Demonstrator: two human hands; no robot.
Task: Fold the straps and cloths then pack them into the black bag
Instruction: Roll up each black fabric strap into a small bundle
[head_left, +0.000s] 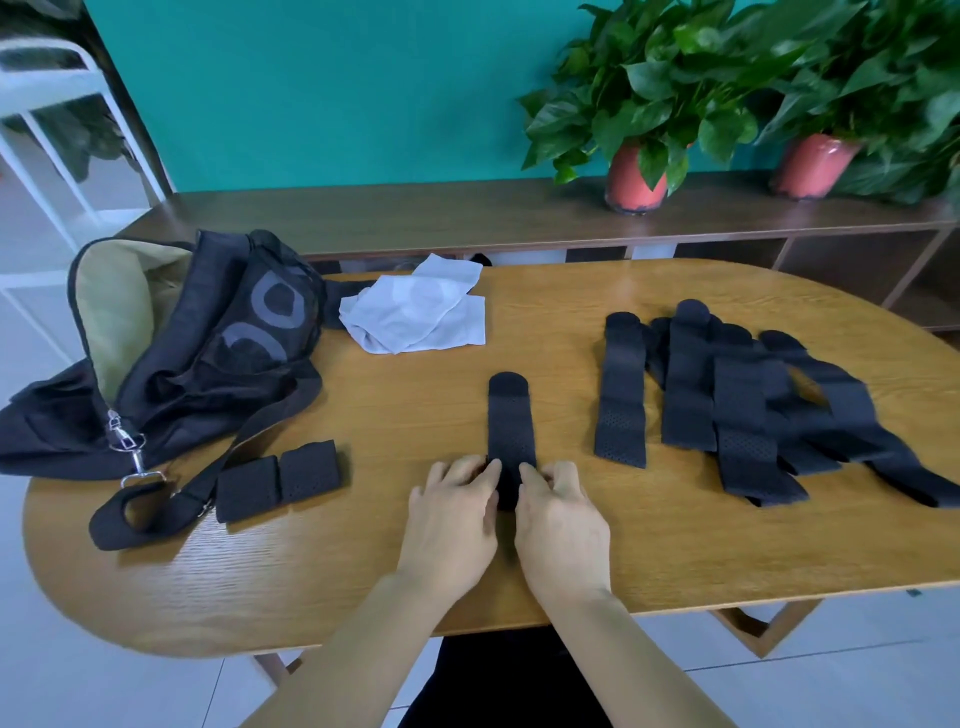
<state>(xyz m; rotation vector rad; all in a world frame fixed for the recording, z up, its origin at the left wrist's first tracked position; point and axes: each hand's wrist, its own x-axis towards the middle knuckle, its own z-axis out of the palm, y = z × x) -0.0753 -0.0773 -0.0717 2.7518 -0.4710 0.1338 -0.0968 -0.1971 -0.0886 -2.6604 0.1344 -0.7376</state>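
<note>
Left hand (452, 512) & right hand (558, 519): fingers (480, 475) pinch near end of strap (511, 421), frame centre on tabletop (415, 571). Risk: uneven pinch means a skewed fold, or springy fabric pops open. Bag (208, 353) lies at left.

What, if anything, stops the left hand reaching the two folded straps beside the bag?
Probably nothing. The folded straps lie left of the left hand with only bare table between. But with the right hand it pinches the near end of a strap, so it must let go first.
</note>
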